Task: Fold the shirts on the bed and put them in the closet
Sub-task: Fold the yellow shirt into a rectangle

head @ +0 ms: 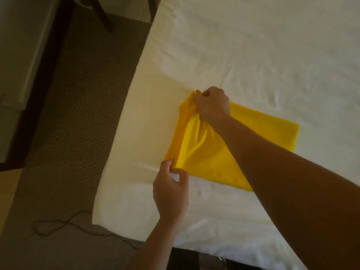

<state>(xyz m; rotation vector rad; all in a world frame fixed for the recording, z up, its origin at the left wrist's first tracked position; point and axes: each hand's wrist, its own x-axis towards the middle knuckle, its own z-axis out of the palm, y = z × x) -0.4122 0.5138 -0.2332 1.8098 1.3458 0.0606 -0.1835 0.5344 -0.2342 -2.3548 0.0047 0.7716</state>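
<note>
shirt: yellow shirt (220, 151), partly folded, lies flat on the bed (253, 55) near its left edge; the left end is gathered and lifted off the sheet
left hand: left hand (171, 190) pinches the near-left corner of the shirt, fingers (168, 166) curled onto the cloth
right hand: right hand (212, 106) grips the far-left corner, fingers curled narrow around a bunch of fabric
step (judged): likely about to carry the lifted end over the flat part for the next fold
risk 1: cloth looks thin and slick; a corner could slip out of a pinch, and the fold would land crooked
risk 2: fabric is bunched at both corners; if laid down without being pulled taut, creases could get trapped in the fold
risk 3: shirt is close to the bed edge; a pull leftward could drag it off onto the floor (68, 133)
risk 4: layers underneath may shift if the lift drags them
containers: none in view; closet not visible, so nothing stored yet as far as can be told
other: thin cord (54, 227) on the floor, dark furniture legs (103, 14) at top left
</note>
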